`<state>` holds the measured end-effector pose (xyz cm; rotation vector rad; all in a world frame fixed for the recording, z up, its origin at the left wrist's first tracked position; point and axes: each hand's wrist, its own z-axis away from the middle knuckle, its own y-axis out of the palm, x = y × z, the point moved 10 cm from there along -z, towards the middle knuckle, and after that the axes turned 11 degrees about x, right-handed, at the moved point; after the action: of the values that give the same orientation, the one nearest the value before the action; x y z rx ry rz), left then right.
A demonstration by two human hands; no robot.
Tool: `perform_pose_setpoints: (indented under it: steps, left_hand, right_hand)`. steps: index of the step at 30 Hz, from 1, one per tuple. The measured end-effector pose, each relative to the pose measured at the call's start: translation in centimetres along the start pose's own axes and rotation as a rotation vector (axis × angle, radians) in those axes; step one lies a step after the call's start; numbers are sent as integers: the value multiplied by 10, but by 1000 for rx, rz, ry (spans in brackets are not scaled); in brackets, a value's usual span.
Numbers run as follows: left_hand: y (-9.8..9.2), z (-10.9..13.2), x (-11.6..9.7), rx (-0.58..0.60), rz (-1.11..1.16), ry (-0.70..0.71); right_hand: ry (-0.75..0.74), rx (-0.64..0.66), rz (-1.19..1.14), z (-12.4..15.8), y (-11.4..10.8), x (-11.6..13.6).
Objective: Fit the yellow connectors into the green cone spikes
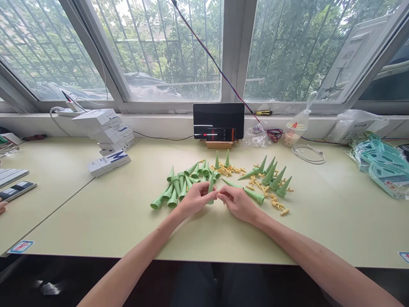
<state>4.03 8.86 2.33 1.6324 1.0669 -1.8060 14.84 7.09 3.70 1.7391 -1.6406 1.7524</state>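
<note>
My left hand (198,197) is closed around a green plastic watering spike (211,182), which stands upright with its point up. Close beside it, the fingertips of my right hand (238,203) are pinched together; whatever they hold is too small to make out. Loose green watering spikes (175,184) lie in a heap beyond my left hand. One long green spike (255,196) lies just past my right hand. Farther right, several spikes (270,174) stand or lean among small yellow plastic valve pieces (277,204). More yellow pieces (226,170) are scattered behind my hands.
A black screen (218,117) with a phone (220,134) before it stands at the back. White boxes (107,130) are stacked on the left. A bagged cup (292,132), a white cable (308,154) and turquoise plastic parts (381,164) lie right. Another person's fingers (2,207) show at the left edge.
</note>
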Motion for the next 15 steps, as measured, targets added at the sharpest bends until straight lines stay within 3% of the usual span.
perform_pose_setpoints:
  steps: [15]
  left_hand:
    - [2, 1, -2, -7, 49, -48]
  right_hand:
    - [-12, 4, -33, -1, 0, -1]
